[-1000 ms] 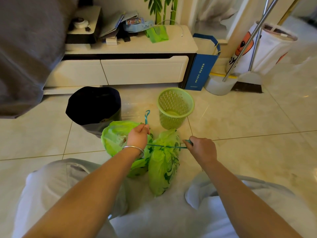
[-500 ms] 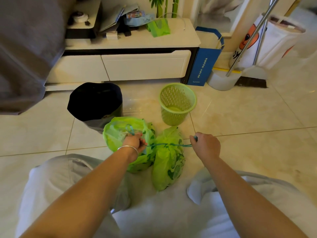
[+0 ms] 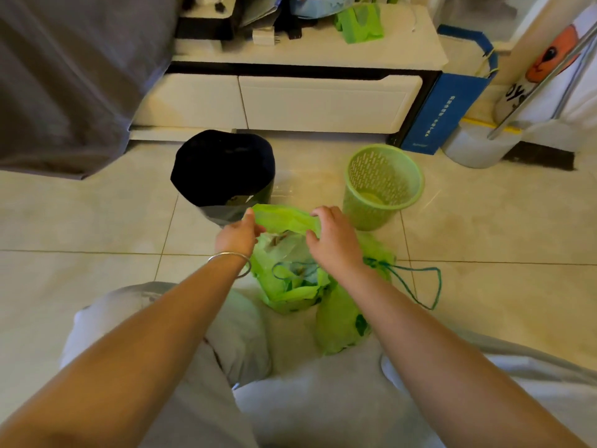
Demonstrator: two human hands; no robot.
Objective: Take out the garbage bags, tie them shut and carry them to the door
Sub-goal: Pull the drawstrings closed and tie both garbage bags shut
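Observation:
Two green garbage bags sit on the floor between my knees. The left bag [image 3: 287, 286] gapes, with trash showing inside and a teal drawstring loop across its mouth. My left hand [image 3: 239, 232] pinches the far rim of that bag on the left. My right hand [image 3: 332, 240] grips the same rim on the right. The right bag [image 3: 342, 321] is cinched shut and lies tilted, its teal drawstring [image 3: 423, 286] slack on the tiles, touched by neither hand.
A black-lined bin [image 3: 223, 173] stands just beyond the bags on the left, a green mesh wastebasket [image 3: 381, 185] on the right. A white TV cabinet [image 3: 290, 101], blue paper bag [image 3: 449, 111], broom and dustpan [image 3: 504, 137] line the back. Grey fabric [image 3: 71, 76] hangs at left.
Both hands have let go of the taut drawstring of the right bag, which now lies slack. They have moved onto the rim of the left bag. The camera has tilted down.

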